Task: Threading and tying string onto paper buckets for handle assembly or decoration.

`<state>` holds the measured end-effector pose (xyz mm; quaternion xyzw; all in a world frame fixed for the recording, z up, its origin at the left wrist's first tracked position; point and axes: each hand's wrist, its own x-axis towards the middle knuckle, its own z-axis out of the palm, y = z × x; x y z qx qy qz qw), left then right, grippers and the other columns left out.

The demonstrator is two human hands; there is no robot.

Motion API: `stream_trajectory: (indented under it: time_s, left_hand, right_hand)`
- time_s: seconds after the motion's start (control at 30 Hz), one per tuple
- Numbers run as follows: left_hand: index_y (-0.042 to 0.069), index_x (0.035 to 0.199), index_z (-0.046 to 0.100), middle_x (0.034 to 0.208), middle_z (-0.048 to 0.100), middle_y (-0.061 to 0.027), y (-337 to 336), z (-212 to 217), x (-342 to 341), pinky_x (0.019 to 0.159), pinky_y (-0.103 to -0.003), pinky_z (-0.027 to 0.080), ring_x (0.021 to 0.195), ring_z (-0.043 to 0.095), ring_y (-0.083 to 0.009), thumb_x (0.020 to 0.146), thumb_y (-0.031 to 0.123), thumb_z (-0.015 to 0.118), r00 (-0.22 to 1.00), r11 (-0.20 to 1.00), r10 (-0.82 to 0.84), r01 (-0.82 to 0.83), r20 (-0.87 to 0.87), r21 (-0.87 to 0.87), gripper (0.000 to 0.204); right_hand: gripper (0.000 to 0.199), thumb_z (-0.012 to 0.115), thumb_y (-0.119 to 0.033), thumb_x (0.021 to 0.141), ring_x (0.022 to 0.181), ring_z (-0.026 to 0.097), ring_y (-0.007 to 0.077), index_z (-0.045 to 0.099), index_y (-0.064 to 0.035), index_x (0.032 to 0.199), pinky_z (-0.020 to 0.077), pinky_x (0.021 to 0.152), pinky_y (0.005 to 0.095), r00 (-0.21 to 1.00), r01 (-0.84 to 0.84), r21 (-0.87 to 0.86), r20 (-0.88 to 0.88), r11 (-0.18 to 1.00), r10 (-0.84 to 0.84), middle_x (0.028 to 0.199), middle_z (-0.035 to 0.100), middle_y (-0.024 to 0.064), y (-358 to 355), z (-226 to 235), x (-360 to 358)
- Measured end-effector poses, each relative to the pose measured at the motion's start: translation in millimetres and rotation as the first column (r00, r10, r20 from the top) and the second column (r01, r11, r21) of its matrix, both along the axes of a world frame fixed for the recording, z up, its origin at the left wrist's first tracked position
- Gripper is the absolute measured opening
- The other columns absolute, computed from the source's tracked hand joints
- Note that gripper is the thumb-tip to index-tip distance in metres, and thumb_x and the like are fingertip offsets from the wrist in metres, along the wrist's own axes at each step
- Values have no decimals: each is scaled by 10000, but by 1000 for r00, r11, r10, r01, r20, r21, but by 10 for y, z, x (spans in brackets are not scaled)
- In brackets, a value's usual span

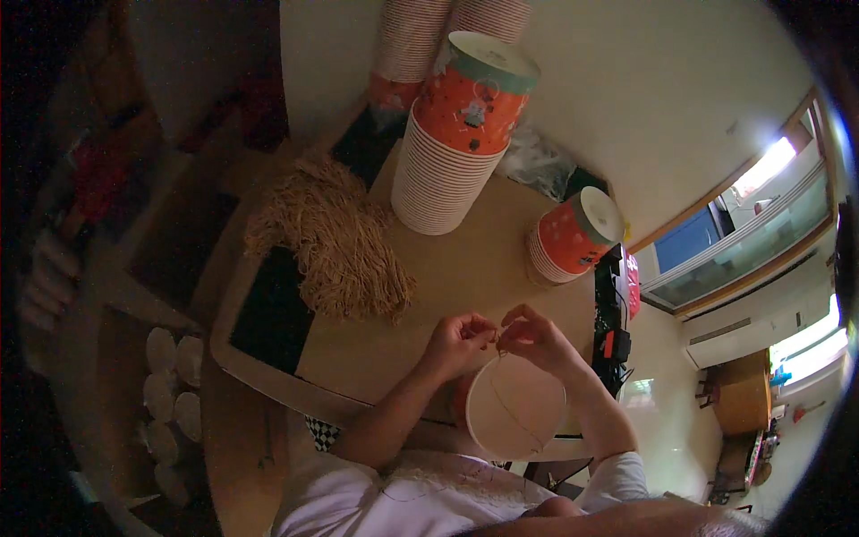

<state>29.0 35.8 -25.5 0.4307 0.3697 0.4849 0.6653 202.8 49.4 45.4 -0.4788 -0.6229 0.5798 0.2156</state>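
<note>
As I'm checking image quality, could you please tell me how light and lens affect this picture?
In the head view, glare blows out the bright patch at upper right, the left side sinks into shadow, the fisheye leaves the corners black, and the thin cord across the paper bucket looks faint.

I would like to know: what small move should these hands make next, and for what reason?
Probably, draw the string gently tighter. The left hand and right hand are close together at its upper part, while the rest lies in a loose curve across the bucket, so there seems to be slack to take up.
</note>
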Motion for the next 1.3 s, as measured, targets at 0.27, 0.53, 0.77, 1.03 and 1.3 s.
stream_trajectory:
  time_s: [0.27,0.53,0.77,1.03,1.3]
  left_hand:
    - [-6,891,588,786,608,-41,-54,159,-30,642,-246,495,696,586,-102,833,63,584,997,991,-3,13,75,-131,90]
    - [-9,929,574,846,612,-72,-4,14,-32,685,-265,527,745,619,-148,854,77,551,997,991,-54,61,-57,123,116]
    - [38,925,579,858,617,-68,-1,44,-15,724,-304,521,790,620,-181,832,108,578,923,938,-62,184,380,-294,116]
    - [85,924,579,882,616,-49,-28,-116,21,695,-296,506,791,604,-168,843,134,576,816,910,-71,288,573,-299,96]
    - [77,943,553,845,594,-34,-52,-72,-24,642,-288,484,765,580,-145,833,117,567,823,895,-33,276,567,-350,118]
  right_hand:
    - [315,630,2,767,766,596,144,459,-66,1022,481,680,278,999,27,61,-43,998,-25,778,611,55,-22,-48,-71]
    - [286,625,-37,791,741,594,109,477,-44,1035,475,661,243,984,30,386,149,922,-94,783,603,52,-39,-66,-173]
    - [293,696,-123,752,684,525,116,520,-41,972,443,625,267,968,47,388,208,920,-137,754,588,44,-160,21,-84]
    - [184,677,-197,776,678,520,83,617,-23,794,432,629,240,912,42,254,385,966,-141,699,587,12,-248,20,-71]
    - [130,646,-138,777,664,503,82,598,-20,804,434,618,251,964,8,340,247,940,-98,695,577,10,-258,-62,-76]
